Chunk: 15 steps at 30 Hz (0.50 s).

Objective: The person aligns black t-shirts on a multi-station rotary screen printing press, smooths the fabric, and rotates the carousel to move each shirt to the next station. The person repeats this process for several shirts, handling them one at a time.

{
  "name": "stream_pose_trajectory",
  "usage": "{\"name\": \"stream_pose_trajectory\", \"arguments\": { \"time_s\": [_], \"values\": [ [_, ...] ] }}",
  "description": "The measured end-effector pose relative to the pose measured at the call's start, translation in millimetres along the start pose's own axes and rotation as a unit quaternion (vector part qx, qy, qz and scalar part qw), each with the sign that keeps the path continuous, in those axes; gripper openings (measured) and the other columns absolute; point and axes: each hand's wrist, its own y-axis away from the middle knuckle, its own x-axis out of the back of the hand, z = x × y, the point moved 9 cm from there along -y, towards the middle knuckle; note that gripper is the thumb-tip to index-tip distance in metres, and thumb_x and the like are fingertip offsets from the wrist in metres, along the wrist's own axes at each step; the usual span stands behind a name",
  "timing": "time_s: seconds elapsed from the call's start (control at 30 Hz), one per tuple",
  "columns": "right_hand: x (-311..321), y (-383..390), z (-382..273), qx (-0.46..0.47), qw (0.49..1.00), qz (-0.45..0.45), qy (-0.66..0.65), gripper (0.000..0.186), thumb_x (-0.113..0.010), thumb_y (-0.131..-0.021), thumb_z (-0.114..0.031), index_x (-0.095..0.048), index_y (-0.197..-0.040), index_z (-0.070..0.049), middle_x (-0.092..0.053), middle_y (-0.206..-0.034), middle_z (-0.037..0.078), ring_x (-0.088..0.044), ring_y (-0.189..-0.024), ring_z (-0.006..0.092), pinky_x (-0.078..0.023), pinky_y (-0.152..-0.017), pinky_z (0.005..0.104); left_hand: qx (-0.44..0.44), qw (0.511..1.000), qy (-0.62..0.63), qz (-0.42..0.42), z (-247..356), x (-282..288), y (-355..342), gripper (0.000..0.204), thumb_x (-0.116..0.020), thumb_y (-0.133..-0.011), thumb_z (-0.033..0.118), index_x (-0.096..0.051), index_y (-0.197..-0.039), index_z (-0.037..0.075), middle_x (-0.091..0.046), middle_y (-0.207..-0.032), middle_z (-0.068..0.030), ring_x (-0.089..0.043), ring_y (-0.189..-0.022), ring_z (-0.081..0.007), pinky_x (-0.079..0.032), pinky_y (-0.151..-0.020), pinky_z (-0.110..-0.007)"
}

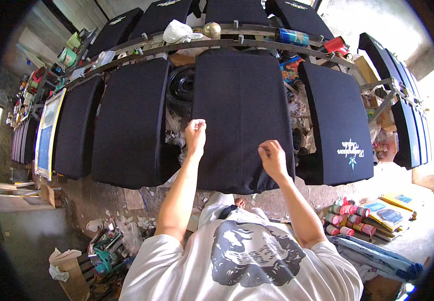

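Observation:
In front of me a black cloth [242,100], like a T-shirt body, is drawn over a long board, and its near hem hangs in loose folds. My left hand [196,134] is closed at the cloth's left edge, fingers curled inward. Over the right part of the same cloth, my right hand [273,156] is closed too, thumb and fingers drawn together. Whether either one pinches fabric is hidden. Folds show in the cloth just below the right hand.
More black-covered boards flank it, one with a white and teal print [351,150]. Behind runs a metal rail [197,45] bearing a blue can [292,37] and red container [335,44]. A framed screen [49,135] leans at left. Paint cans [347,218] lie at lower right.

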Motion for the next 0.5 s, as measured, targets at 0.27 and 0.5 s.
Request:
{"name": "stream_pose_trajectory", "arguments": {
  "time_s": [0.27, 0.5],
  "values": [
    [44.1, 49.9, 28.5, -0.029, 0.994, 0.087, 0.062, 0.011, -0.067, -0.089, -0.009, -0.068, -0.096, -0.001, -0.067, -0.087, 0.013, -0.067, -0.077, 0.0219, -0.053, -0.07, 0.0326, -0.101, 0.987, -0.112, 0.047, -33.0, 74.6, 72.0, 0.024, -0.068, -0.086, 0.011, -0.065, -0.107, -0.001, -0.07, -0.098, -0.0158, -0.068, -0.091, -0.0254, -0.053, -0.082, -0.037],
    [112.8, 145.8, 142.0, -0.247, 0.915, 0.212, 0.237, 0.037, -0.062, -0.096, -0.041, -0.066, -0.106, -0.006, -0.066, -0.068, 0.011, -0.064, -0.059, 0.024, -0.052, -0.059, 0.038, 0.365, 0.927, -0.054, -0.067, -133.5, 128.0, 161.3, 0.032, -0.063, -0.095, 0.021, -0.054, -0.121, 0.005, -0.063, -0.104, -0.0135, -0.064, -0.093, -0.0238, -0.051, -0.086, -0.043]
  ]
}}
